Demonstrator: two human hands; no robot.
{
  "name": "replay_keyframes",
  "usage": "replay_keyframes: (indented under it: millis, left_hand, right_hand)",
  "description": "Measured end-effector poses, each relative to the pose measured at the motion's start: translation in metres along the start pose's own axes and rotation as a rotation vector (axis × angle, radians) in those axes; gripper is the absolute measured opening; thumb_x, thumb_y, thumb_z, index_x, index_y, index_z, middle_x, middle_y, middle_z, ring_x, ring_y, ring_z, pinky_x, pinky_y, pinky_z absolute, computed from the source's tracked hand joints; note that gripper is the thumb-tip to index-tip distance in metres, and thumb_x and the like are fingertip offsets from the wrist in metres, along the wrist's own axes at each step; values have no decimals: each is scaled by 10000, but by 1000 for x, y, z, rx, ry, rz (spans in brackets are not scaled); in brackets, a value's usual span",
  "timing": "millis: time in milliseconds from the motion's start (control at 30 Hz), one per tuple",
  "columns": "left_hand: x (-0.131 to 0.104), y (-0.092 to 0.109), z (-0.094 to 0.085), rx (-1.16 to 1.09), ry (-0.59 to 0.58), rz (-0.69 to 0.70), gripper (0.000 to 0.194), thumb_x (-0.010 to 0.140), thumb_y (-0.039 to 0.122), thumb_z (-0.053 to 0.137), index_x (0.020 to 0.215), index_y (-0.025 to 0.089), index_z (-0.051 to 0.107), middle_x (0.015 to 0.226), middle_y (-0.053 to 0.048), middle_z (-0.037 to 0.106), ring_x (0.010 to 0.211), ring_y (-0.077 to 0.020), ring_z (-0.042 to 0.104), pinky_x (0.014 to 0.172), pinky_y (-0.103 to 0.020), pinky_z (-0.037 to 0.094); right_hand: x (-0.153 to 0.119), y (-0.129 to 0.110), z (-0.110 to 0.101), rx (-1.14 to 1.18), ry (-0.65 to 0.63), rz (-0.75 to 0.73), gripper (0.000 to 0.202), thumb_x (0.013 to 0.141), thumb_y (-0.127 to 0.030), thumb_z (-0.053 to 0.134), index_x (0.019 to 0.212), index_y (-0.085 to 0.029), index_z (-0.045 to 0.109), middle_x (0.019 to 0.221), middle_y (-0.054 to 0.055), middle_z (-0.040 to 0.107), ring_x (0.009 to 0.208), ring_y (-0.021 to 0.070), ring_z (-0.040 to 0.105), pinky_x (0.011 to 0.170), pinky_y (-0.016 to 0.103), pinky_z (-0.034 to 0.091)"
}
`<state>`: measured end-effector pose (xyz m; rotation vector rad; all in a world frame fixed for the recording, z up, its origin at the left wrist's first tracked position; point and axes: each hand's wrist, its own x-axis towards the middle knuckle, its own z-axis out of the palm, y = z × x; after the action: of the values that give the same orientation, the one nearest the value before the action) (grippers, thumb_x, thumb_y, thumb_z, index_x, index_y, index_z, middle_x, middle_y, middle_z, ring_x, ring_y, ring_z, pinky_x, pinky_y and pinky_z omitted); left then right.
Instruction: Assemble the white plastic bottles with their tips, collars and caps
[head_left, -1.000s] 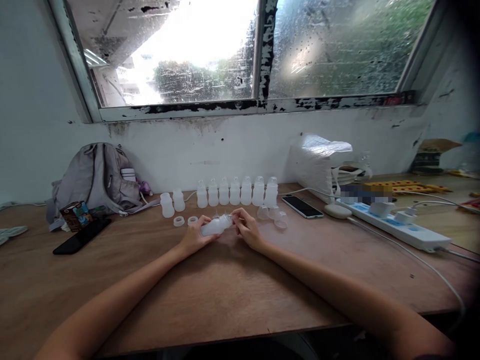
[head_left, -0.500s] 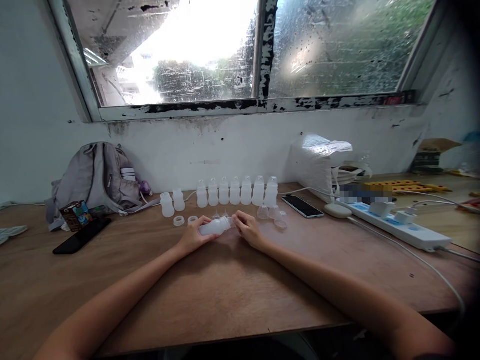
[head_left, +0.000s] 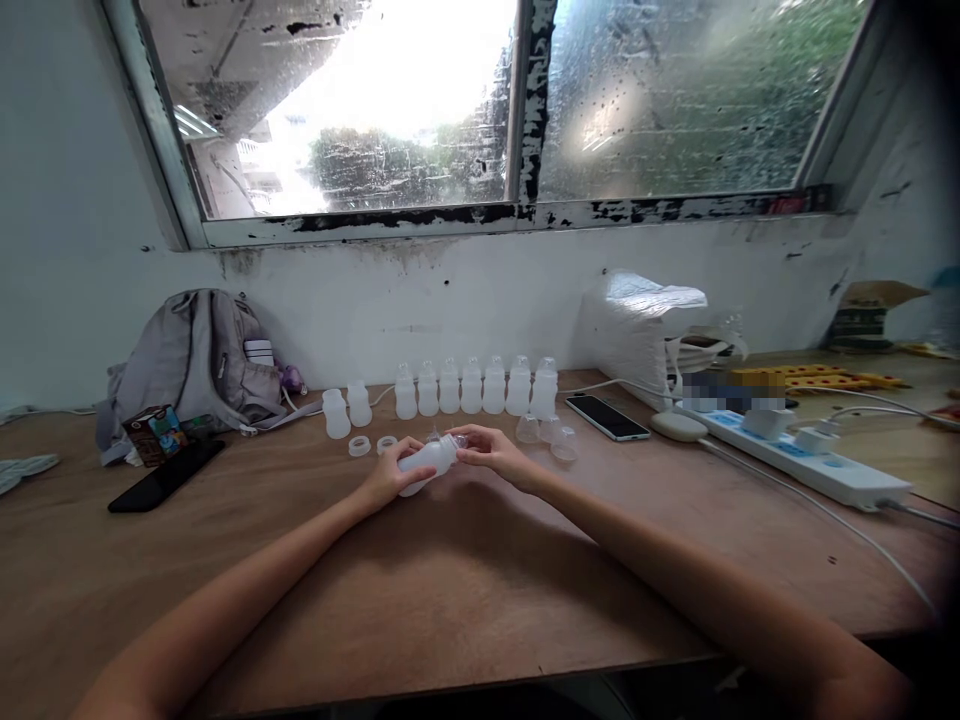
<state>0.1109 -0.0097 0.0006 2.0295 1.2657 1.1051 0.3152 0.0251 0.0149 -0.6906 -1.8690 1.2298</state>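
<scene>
My left hand [head_left: 391,475] is wrapped around a frosted white baby bottle [head_left: 421,468], tilted with its neck up to the right. At that neck, the fingers of my right hand [head_left: 491,450] close on the clear teat [head_left: 460,441], which they partly hide. Behind the held bottle, another small clear teat [head_left: 433,434] shows on the table. Two white collar rings [head_left: 359,446] lie left of my hands, the nearer one close to my left fingers. Several clear domed caps [head_left: 564,446] sit to the right of my right hand.
Several capped bottles [head_left: 471,388] stand in a row by the wall, with two open bottles [head_left: 336,415] to their left. A phone [head_left: 607,416], a power strip [head_left: 810,455] and cables are on the right. A grey backpack [head_left: 199,355] and a dark phone [head_left: 166,477] are on the left.
My right hand has turned and its fingers have moved left onto the bottle's top end. The bottle tilts up slightly more in my left hand.
</scene>
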Motion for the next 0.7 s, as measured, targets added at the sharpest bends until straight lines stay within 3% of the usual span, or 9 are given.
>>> replay_keyframes:
  millis: [100, 167, 300, 367, 500, 533, 633, 700]
  left_hand:
    - [-4, 15, 10, 10, 104, 31, 411, 621, 453, 641, 917, 189, 533, 890, -28, 589, 826, -193, 545, 740, -300, 414]
    - [-8, 27, 19, -56, 142, -10, 471, 609, 458, 650, 977, 192, 525, 931, -41, 585, 860, -200, 539, 762, -303, 403]
    - [-12, 44, 31, -456, -143, -290, 530, 737, 573, 426, 1003, 131, 548, 885, -87, 599, 766, -193, 563, 640, -283, 421]
    - [-11, 49, 31, -498, -199, -324, 554, 752, 586, 380, 976, 116, 567, 855, -91, 602, 730, -188, 561, 602, -274, 413]
    - [-6, 59, 26, -286, -14, -184, 473, 617, 513, 613, 918, 148, 600, 833, -54, 599, 761, -192, 537, 642, -264, 404]
    - [-5, 61, 25, -338, -47, -203, 483, 624, 522, 603, 926, 144, 597, 828, -58, 597, 747, -186, 538, 635, -264, 407]
    - [-4, 67, 29, -702, -303, -338, 579, 732, 599, 406, 991, 105, 560, 808, -93, 586, 667, -156, 543, 579, -262, 420]
    - [-5, 66, 35, -784, -365, -337, 574, 745, 588, 396, 1020, 103, 532, 811, -97, 581, 670, -153, 545, 585, -266, 428]
  right_hand:
    - [2, -4, -2, -87, 153, 132, 330, 685, -447, 580, 704, -118, 605, 595, 28, 562, 564, 122, 520, 528, 243, 409]
    - [2, -8, -3, 3, 165, 176, 354, 707, -475, 544, 708, -127, 611, 612, 39, 572, 588, 136, 532, 521, 244, 405]
    - [1, -19, -3, 375, -43, 153, 319, 706, -393, 573, 935, -175, 611, 928, 69, 612, 854, 177, 549, 684, 262, 434]
    - [0, -21, 0, 389, 3, 169, 284, 687, -360, 598, 872, -147, 630, 915, 80, 616, 823, 173, 551, 685, 262, 428]
    - [0, -23, 5, 255, 246, 113, 260, 672, -380, 611, 743, -131, 626, 762, 57, 621, 688, 142, 542, 610, 241, 407]
    - [0, -25, 6, 273, 233, 96, 265, 679, -388, 602, 779, -143, 623, 794, 55, 625, 694, 141, 545, 600, 237, 406]
    - [1, -33, 6, 446, 62, 120, 309, 720, -416, 540, 944, -208, 585, 979, 55, 612, 764, 158, 562, 566, 235, 415]
    - [3, -37, 7, 508, 0, 167, 300, 719, -408, 533, 941, -212, 581, 970, 59, 620, 755, 167, 571, 550, 242, 422]
